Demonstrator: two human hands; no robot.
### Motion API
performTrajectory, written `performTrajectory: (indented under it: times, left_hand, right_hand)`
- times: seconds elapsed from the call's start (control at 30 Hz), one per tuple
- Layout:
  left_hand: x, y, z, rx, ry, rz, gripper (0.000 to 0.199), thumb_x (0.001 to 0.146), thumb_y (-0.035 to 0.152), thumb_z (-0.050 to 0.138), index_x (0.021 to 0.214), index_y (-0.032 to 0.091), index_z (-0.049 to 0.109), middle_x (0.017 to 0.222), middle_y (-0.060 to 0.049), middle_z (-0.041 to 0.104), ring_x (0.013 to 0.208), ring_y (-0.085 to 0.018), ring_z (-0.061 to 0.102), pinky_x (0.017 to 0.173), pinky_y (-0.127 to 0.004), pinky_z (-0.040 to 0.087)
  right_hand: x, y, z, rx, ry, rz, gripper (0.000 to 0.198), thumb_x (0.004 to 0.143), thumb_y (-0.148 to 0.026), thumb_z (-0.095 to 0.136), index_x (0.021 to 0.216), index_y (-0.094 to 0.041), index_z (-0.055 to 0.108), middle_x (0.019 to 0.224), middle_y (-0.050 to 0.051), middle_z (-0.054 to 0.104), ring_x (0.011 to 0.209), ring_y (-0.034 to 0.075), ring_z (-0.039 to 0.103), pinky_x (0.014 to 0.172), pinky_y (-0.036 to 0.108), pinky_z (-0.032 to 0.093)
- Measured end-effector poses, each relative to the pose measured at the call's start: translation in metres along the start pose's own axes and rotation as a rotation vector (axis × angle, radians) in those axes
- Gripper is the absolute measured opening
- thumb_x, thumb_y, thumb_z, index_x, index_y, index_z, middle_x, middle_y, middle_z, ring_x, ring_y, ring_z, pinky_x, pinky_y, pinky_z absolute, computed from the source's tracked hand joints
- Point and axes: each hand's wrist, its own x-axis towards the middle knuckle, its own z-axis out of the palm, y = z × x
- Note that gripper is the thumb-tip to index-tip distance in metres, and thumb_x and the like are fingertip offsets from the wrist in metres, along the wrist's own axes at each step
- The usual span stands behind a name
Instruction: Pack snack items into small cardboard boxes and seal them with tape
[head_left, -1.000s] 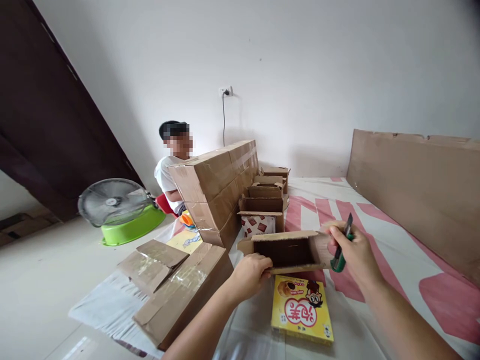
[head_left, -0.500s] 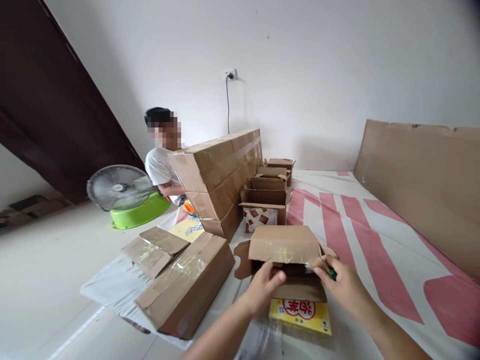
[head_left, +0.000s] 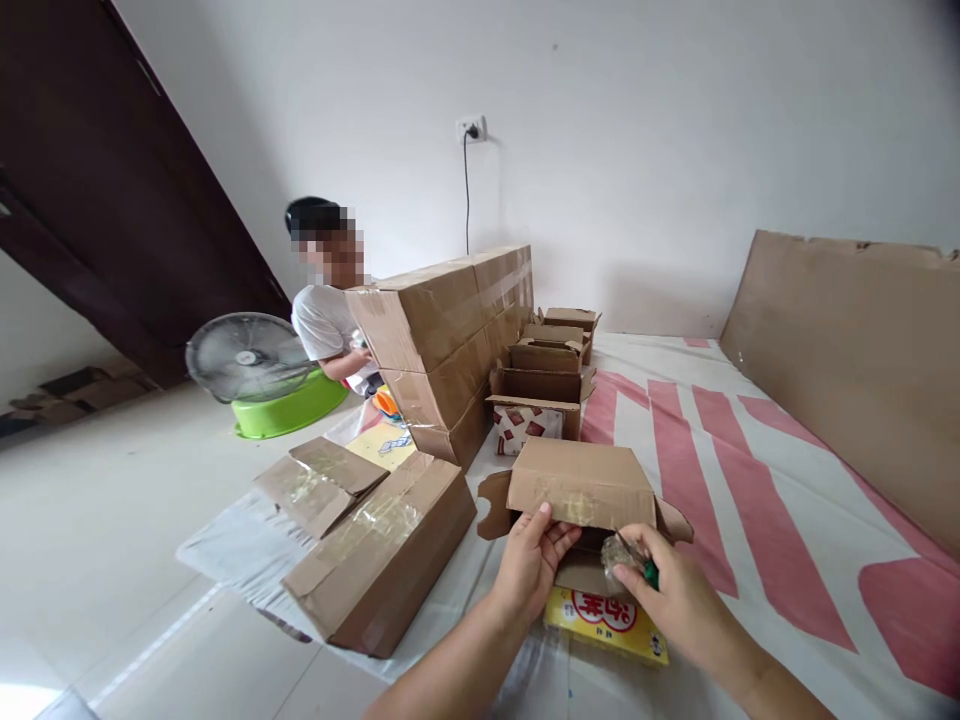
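The small cardboard box lies just ahead of both hands, long axis running left to right, the left hand pinching its near edge while the right hand grips a green-handled cutter at its right end.

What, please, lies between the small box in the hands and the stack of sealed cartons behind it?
In the head view, an open box of red-patterned packs sits between the small box and the carton stack.
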Motion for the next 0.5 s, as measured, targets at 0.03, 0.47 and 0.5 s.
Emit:
performTrajectory:
  times: [0.03,0.47,0.5]
  left_hand:
    - [0.000,0.001,0.001,-0.001,-0.007,0.006,0.031,0.074,0.030,0.076,0.093,0.012,0.061,0.084,-0.007,0.072,0.073,-0.016,0.068,0.073,-0.030,0.057]
    - [-0.005,-0.001,0.003,0.049,-0.027,0.050,0.034,0.071,0.034,0.079,0.090,0.013,0.061,0.076,-0.005,0.070,0.068,-0.014,0.066,0.068,-0.027,0.057]
    - [-0.005,-0.001,0.002,0.057,-0.030,0.047,0.034,0.072,0.034,0.079,0.091,0.012,0.061,0.076,-0.005,0.070,0.068,-0.014,0.066,0.068,-0.027,0.057]
  right_hand:
    - [-0.001,-0.001,0.003,-0.021,0.003,0.001,0.028,0.086,-0.039,0.047,0.110,-0.024,0.052,0.093,0.005,0.070,0.084,0.022,0.066,0.069,0.031,0.049]
    - [-0.013,-0.024,0.007,0.291,-0.223,0.056,0.019,0.090,-0.041,0.047,0.085,-0.023,0.047,0.074,-0.001,0.054,0.065,0.015,0.053,0.062,0.029,0.041]
    - [-0.012,-0.025,0.010,0.476,-0.314,0.116,0.024,0.089,-0.046,0.049,0.084,-0.022,0.047,0.068,-0.004,0.050,0.058,0.012,0.049,0.057,0.027,0.039]
